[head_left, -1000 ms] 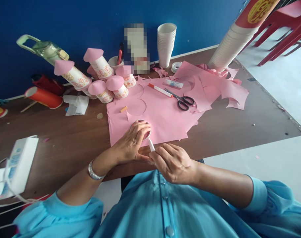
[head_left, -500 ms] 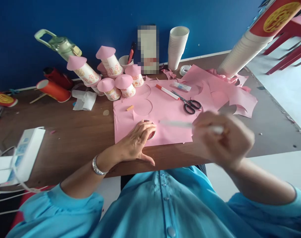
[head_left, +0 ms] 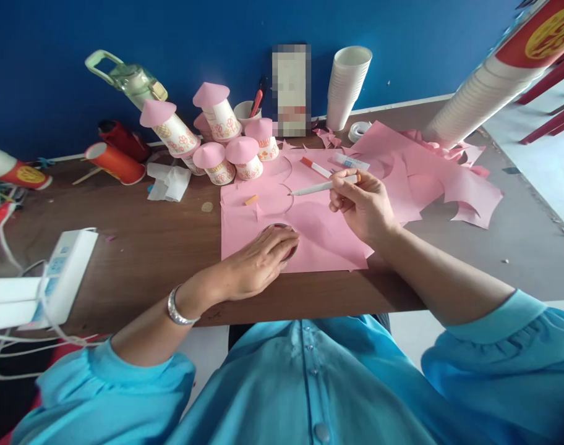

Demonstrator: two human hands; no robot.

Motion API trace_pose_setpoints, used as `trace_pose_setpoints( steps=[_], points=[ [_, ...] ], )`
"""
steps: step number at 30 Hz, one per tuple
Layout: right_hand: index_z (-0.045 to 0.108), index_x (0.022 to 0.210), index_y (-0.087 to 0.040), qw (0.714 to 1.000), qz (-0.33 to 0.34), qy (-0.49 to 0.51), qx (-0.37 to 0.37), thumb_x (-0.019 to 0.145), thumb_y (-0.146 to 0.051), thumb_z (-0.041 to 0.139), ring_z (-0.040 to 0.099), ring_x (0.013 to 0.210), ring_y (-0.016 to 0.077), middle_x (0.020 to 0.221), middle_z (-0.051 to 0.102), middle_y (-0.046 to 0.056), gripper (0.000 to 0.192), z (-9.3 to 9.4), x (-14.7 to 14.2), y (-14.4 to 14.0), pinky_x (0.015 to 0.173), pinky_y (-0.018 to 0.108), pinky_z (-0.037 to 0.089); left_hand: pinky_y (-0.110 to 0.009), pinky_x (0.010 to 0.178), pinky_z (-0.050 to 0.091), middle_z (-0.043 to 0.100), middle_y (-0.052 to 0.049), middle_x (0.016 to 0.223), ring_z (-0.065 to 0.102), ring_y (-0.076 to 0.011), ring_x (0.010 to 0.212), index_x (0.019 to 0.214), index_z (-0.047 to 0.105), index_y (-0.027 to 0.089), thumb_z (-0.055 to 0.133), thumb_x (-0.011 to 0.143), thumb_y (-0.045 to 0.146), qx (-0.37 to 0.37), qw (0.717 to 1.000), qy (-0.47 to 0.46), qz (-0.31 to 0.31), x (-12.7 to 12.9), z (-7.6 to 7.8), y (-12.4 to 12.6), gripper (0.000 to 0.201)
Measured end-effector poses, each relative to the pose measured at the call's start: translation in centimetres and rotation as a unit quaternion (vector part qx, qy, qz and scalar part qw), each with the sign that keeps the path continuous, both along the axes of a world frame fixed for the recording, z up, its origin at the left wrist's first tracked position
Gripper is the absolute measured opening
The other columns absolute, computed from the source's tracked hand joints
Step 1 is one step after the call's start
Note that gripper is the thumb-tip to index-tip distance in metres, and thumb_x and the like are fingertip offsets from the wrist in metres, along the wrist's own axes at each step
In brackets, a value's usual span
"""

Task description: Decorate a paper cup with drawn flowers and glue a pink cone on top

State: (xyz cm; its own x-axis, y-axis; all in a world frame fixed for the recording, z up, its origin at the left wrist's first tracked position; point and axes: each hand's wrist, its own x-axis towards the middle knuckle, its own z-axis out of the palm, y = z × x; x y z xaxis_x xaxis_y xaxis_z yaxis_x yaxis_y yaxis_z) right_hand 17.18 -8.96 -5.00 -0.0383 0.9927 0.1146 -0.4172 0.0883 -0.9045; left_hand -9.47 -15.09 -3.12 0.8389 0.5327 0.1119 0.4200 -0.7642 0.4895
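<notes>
My left hand (head_left: 258, 259) presses down on a round, dark-rimmed object (head_left: 292, 246), its fingers curved over the top. Most of that object is hidden, so I cannot tell its exact kind. It lies on the pink paper (head_left: 319, 247), near the front edge. In my right hand (head_left: 360, 204) is a white marker pen (head_left: 310, 188) with an orange end, pinched between thumb and fingers above the paper. Its tip points left, over a drawn circle outline. An orange pen cap (head_left: 251, 200) lies on the sheet, left of that outline. My right hand hides the scissors.
Several paper cups with pink cone tops (head_left: 243, 157) stand at the back left. Behind the paper are a glue tube (head_left: 351, 162), a red-and-white marker (head_left: 315, 167) and stacked white cups (head_left: 348, 86). Pink scraps (head_left: 477, 185) lie right; a power strip (head_left: 64, 272) lies left.
My right hand has moved left and forward with the marker pen, now covering the scissors. My left thumb has drawn in from its spread position; that hand stays on the round object.
</notes>
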Motion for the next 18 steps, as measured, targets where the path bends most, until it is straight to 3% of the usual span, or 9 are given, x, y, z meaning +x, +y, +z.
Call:
trace_pose_setpoints(
  steps=[8,13,18],
  points=[
    [0.066,0.080,-0.025,0.999,-0.031,-0.027,0.012,0.071,-0.050,0.098,0.049,0.052,0.0091,0.060,0.053,-0.009,0.042,1.2,1.6,0.1,0.050,0.025,0.044,-0.057,0.120,0.053,0.069,-0.018,0.142,0.061,-0.0330,0.142,0.135,0.068,0.018,0.056,0.105,0.018,0.025,0.998,0.035,-0.040,0.1,2.2,1.8,0.032],
    [0.065,0.079,-0.027,0.998,-0.034,-0.050,0.028,0.076,-0.049,0.094,0.048,0.055,0.0111,0.065,0.052,-0.007,0.037,1.0,2.4,0.3,0.051,0.028,0.044,-0.057,0.120,0.051,0.066,-0.018,0.148,0.061,-0.0332,0.141,0.141,0.068,0.021,0.073,0.095,0.020,0.028,0.998,0.032,-0.036,-0.6,3.6,3.4,0.046],
    [0.066,0.085,-0.029,0.994,-0.021,-0.083,0.068,0.087,-0.047,0.085,0.048,0.053,0.0130,0.064,0.050,-0.007,0.027,0.9,3.2,0.5,0.052,0.030,0.043,-0.052,0.122,0.045,0.067,-0.007,0.152,0.057,-0.0321,0.144,0.139,0.073,0.030,0.075,0.090,0.020,0.009,0.994,0.100,-0.045,-0.6,4.4,5.8,0.050]
  ],
)
